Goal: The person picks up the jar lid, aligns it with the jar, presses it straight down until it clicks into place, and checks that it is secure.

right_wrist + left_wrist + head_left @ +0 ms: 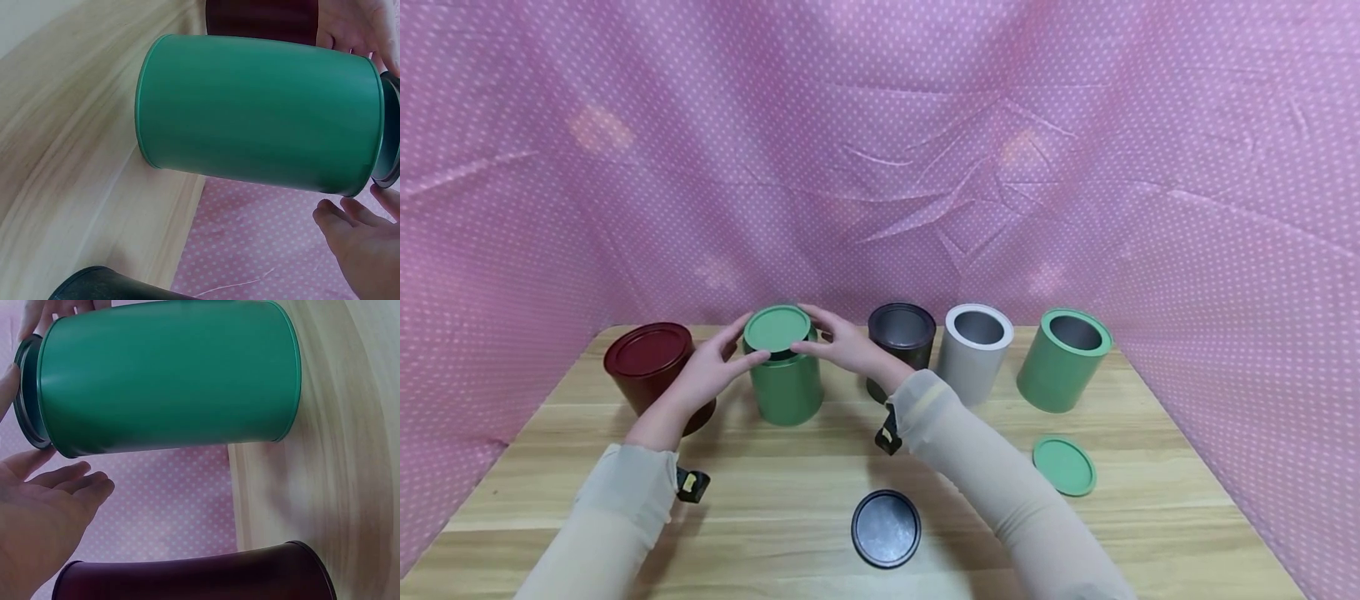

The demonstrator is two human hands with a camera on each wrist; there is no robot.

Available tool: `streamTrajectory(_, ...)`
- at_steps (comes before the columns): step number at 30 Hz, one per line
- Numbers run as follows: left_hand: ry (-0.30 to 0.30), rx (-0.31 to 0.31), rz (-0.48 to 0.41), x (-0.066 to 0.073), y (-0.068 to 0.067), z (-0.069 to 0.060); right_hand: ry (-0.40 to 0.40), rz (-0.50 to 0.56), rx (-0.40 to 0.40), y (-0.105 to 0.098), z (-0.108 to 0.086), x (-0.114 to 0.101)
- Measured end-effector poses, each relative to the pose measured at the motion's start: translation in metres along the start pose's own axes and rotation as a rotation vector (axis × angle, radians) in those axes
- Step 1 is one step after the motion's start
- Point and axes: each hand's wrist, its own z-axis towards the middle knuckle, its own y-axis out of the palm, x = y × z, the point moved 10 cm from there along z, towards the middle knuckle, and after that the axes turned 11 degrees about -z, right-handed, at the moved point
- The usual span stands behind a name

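Note:
A green can (786,396) stands upright on the table, left of the middle. Over its mouth is a lid (777,328) with a green top and dark rim; both wrist views show it slightly raised and tilted, with a gap on one side. My left hand (709,367) pinches the lid's left edge between thumb and forefinger, its other fingers extended beside the can. From the right, my right hand (848,343) grips the opposite edge with thumb and fingers. Close to my left hand is a dark red can (200,578) with a red lid (649,350) on top.
To the right stand three uncovered cans: a dark one (921,357), a white one (970,371) and a green one (1054,379). A black lid (886,529) lies near the front, and a green lid (1064,467) at the right. Pink dotted cloth (880,167) encloses the table.

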Motion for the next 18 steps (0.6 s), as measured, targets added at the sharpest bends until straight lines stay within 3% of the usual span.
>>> streamTrajectory(10,-0.038,-0.031,-0.024,-0.007,0.005,0.002,0.003,0.011,-0.020,0.006,-0.001,0.007)
streamTrajectory(18,-0.026,-0.054,-0.058,-0.009,0.009,-0.001,0.023,-0.016,-0.026,0.008,-0.002,0.012)
